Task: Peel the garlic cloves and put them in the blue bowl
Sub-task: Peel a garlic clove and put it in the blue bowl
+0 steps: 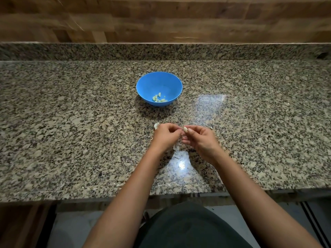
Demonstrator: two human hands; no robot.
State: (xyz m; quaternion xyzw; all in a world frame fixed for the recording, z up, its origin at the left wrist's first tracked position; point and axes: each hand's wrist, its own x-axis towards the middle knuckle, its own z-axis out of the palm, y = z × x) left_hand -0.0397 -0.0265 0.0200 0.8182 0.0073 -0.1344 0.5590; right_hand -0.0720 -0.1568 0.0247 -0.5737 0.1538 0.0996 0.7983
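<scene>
A blue bowl [159, 81] stands on the granite counter [71, 122], with several peeled garlic cloves [159, 98] lying in its bottom. In front of it my right hand [199, 138] pinches a pale garlic clove [185, 129] between thumb and fingertips. My left hand [165, 136] sits right beside it with curled fingers that meet the clove's side; what they pinch is too small to tell. An unpeeled garlic piece [156, 125] lies on the counter just behind my left hand.
Bits of garlic skin [175, 147] lie on the counter under my hands. A granite backsplash [161, 51] and wood wall close off the back. The counter's front edge [125, 195] runs just before my body.
</scene>
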